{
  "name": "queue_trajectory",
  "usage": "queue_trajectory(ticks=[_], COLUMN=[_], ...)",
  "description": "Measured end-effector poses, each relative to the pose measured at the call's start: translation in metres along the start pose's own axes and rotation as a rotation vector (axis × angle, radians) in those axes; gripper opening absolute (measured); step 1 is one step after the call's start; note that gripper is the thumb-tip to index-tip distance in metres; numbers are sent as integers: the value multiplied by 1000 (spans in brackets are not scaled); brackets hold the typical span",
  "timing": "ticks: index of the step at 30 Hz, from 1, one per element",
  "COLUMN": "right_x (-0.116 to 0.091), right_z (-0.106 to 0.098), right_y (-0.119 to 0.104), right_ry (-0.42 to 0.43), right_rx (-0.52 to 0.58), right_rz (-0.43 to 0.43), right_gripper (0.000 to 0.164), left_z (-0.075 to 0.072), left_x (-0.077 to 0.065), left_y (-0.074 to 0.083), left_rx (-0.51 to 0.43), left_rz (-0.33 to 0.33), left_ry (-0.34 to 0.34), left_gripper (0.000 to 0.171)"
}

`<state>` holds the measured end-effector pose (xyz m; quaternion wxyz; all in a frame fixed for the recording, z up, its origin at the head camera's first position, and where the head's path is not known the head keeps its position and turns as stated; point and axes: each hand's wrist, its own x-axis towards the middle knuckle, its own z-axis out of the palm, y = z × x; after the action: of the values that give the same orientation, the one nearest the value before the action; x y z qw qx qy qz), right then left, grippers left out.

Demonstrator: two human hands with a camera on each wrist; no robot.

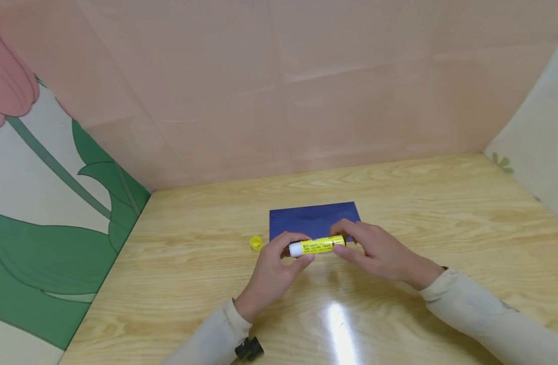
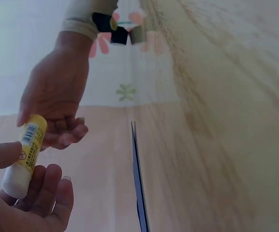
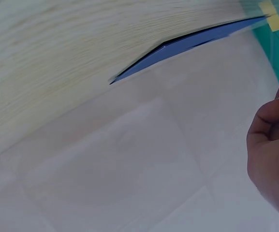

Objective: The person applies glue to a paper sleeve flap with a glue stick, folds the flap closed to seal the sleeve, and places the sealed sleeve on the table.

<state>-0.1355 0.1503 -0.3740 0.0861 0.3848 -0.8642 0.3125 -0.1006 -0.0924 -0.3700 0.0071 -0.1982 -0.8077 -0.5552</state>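
A yellow glue stick [image 1: 322,245] with a white end lies level between my hands, raised over the table in front of a dark blue envelope [image 1: 311,221]. My left hand [image 1: 275,266] holds the white end between thumb and fingers. At the yellow end, my right hand [image 1: 382,253] pinches the tube with thumb and forefinger. The left wrist view shows the glue stick [image 2: 32,142] from below, its barcode label facing the camera. In the right wrist view my right hand [image 3: 272,154] is cut off by the frame edge, and the glue stick is out of sight.
A yellow cap [image 1: 256,244] sits on the wooden table [image 1: 169,284], just left of the envelope. Behind the table rises a pinkish cloth backdrop [image 1: 279,101], with a flower-patterned panel [image 1: 46,253] on the left. A black wrist device [image 1: 249,349] is by my left sleeve.
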Motion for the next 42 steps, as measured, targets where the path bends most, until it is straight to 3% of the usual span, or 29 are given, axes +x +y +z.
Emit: queue_trajectory(ticks=[5, 10, 26, 35, 42], right_x=[1, 3, 3, 3, 1], right_z=[-3, -6, -2, 0, 0], right_y=[-3, -6, -5, -9, -9], right_ry=[-19, -80, -107, -115, -92], right_rx=[101, 226, 187, 149, 153], right_rz=[47, 98, 120, 149, 134], right_gripper=[15, 23, 26, 12, 6], left_z=[1, 2, 2, -1, -1], left_x=[0, -1, 0, 0, 0], left_y=[-1, 0, -2, 0, -2], left_rx=[-15, -16, 36, 17, 27], left_rz=[27, 17, 18, -29, -11], left_ry=[7, 15, 48, 69, 69], left_gripper=[28, 29, 28, 25, 27])
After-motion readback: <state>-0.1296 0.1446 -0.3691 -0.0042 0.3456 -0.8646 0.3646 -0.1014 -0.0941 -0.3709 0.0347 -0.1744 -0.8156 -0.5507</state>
